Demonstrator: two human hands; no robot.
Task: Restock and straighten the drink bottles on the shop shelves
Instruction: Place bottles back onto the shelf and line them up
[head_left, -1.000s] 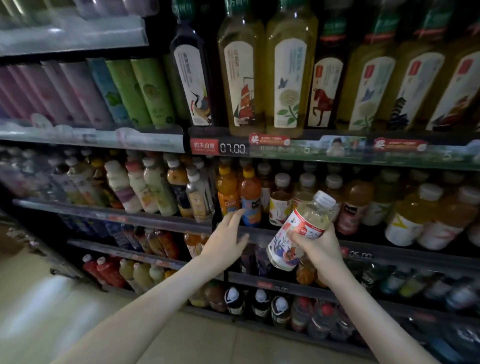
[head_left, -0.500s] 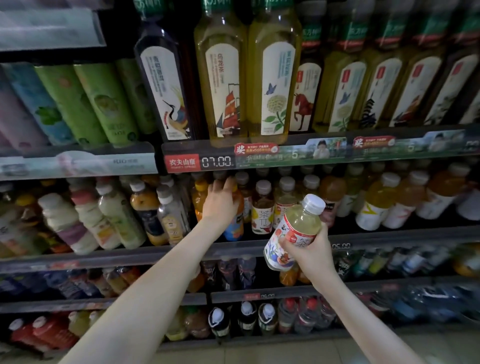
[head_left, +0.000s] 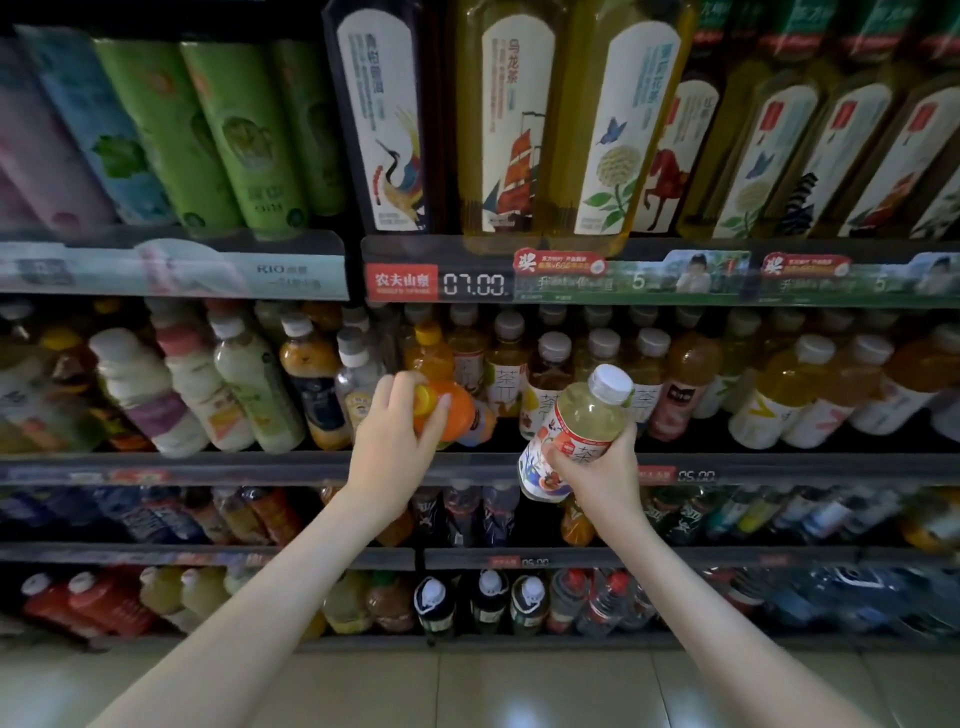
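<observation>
My right hand (head_left: 597, 473) grips a pale yellow tea bottle (head_left: 582, 415) with a white cap and a flowered label, held tilted in front of the middle shelf (head_left: 260, 460). My left hand (head_left: 392, 434) is closed around the neck of an orange juice bottle (head_left: 457, 410) with a yellow cap. That bottle leans forward and to the left out of its row on the same shelf. More white-capped tea bottles (head_left: 550, 384) stand just behind and between my hands.
Tall tea bottles (head_left: 498, 130) and green cans (head_left: 228, 135) fill the top shelf above a price strip (head_left: 472, 283). Milky and orange drinks line the middle shelf. Two lower shelves hold dark and red bottles. A tiled floor (head_left: 467, 691) lies below.
My left hand rose from the shelf edge, reached the orange bottle and has tipped it forward. The right hand kept hold of the tea bottle. The view moved closer and upward.
</observation>
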